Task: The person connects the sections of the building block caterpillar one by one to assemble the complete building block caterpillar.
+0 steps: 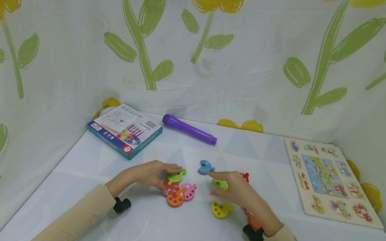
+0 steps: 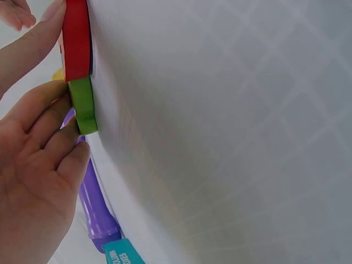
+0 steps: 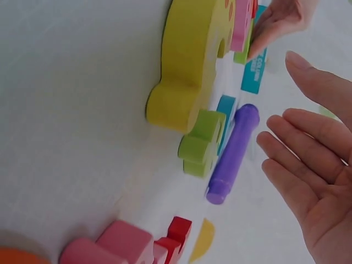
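My left hand (image 1: 149,173) holds the side of a joined cluster of wooden caterpillar puzzle pieces. Its thumb lies against the red piece (image 2: 77,41), and its fingers bend against the green head piece (image 2: 83,104). An orange piece (image 1: 175,198) and a pink piece (image 1: 188,192) complete the visible cluster. Over the loose pieces hovers my right hand (image 1: 238,192), fingers extended, nothing in its grasp. Near it lie a blue piece (image 1: 205,167), a light green piece (image 3: 202,144) and a yellow piece (image 1: 220,210). Red, pink and orange pieces are partly hidden beneath that hand.
A purple toy microphone (image 1: 189,129) lies toward the back. To its left is a flat picture box (image 1: 126,129) with teal sides. A wooden picture puzzle board (image 1: 331,183) rests at the right. Flower-printed cloth (image 1: 246,62) walls enclose the table.
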A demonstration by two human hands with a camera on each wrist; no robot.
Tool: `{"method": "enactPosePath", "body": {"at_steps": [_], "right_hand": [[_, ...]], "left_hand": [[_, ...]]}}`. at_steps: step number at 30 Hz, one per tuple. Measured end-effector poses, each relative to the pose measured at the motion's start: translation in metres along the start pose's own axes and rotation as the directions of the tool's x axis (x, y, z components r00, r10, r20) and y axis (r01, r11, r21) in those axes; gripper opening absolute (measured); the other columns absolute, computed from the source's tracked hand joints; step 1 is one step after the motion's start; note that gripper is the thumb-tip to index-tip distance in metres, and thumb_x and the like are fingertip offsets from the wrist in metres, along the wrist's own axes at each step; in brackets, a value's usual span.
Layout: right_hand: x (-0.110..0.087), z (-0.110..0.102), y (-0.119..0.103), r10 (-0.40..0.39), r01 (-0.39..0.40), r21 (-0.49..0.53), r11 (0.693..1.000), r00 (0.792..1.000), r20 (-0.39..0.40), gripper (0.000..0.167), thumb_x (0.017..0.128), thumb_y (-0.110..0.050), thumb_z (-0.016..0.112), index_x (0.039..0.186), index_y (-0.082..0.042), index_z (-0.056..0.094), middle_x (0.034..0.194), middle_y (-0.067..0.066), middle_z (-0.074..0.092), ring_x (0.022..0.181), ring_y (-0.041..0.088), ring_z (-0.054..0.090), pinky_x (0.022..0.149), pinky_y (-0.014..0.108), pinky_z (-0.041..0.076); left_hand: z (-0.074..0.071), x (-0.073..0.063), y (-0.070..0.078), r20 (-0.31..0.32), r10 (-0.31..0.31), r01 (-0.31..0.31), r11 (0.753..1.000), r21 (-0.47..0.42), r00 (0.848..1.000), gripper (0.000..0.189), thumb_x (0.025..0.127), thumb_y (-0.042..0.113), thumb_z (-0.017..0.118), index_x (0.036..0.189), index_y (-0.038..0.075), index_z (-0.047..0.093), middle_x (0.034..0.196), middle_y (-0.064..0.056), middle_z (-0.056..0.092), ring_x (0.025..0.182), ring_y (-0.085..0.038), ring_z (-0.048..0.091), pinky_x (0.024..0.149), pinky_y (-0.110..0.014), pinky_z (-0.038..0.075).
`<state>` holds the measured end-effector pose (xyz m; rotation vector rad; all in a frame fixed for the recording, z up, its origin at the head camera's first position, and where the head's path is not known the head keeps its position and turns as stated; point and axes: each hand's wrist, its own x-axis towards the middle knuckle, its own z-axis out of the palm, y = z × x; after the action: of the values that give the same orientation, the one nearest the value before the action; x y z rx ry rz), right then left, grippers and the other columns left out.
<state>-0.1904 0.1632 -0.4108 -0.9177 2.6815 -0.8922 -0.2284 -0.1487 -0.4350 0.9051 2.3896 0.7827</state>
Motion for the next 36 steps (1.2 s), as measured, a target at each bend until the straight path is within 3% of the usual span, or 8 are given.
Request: {"method": "enactPosePath", "body": {"at_steps": [13,25,36], "right_hand": [[-0.008,-0.003,0.014,0.037,-0.037,-0.016,0.999,0.999,0.033,0.054,0.080,-0.014,0.080,0.129,-0.003,0.061,0.125,0.008,0.064,0.119,0.026,0.058,0.094,0.044,0.050],[-0.004,-0.004,0.024,0.059,-0.055,-0.083,0.995,0.997,0.051,0.054,0.078,-0.012,0.081,0.129,-0.003,0.062,0.125,0.009,0.064,0.118,0.028,0.058,0.093,0.042,0.051],[0.001,-0.008,0.025,0.072,-0.057,-0.175,0.983,0.994,0.078,0.053,0.076,-0.012,0.083,0.124,0.000,0.064,0.122,0.012,0.066,0.115,0.028,0.060,0.092,0.041,0.051]], "left_hand": [[0.000,-0.001,0.000,0.001,-0.002,0.002,1.000,0.014,1.000,0.080,0.076,0.021,0.084,0.146,0.016,0.044,0.151,-0.005,0.038,0.141,-0.025,0.031,0.111,-0.047,0.031],[0.000,-0.002,0.002,-0.005,0.020,-0.020,1.000,0.009,1.000,0.079,0.077,0.022,0.083,0.146,0.013,0.044,0.151,-0.006,0.039,0.141,-0.026,0.031,0.112,-0.049,0.030],[0.000,-0.002,0.003,0.006,0.000,0.000,1.000,0.013,1.000,0.079,0.076,0.021,0.083,0.145,0.015,0.045,0.151,-0.003,0.039,0.141,-0.024,0.031,0.112,-0.047,0.031]]}}
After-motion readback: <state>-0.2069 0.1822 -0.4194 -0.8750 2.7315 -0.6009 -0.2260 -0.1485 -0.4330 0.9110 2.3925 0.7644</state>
